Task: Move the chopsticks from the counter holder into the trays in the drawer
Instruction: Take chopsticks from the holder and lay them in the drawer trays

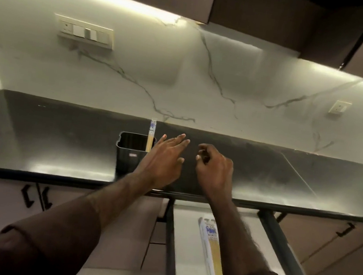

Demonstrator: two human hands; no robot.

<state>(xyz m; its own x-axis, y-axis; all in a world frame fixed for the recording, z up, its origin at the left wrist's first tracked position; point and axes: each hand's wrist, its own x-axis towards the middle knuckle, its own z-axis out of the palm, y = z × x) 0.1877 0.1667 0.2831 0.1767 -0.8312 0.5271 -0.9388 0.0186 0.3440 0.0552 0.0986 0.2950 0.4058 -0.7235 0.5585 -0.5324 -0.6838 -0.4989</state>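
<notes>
Both hands are hovering over the dark bench, holding nothing: the left hand (165, 158) is lying open with fingers spread just beside the black holder (130, 153), the right hand (214, 168) is loosely curled. One wrapped pair of chopsticks (151, 136) is standing in the holder; another wrapped pair (212, 248) is lying in the open drawer (184, 255) below.
</notes>
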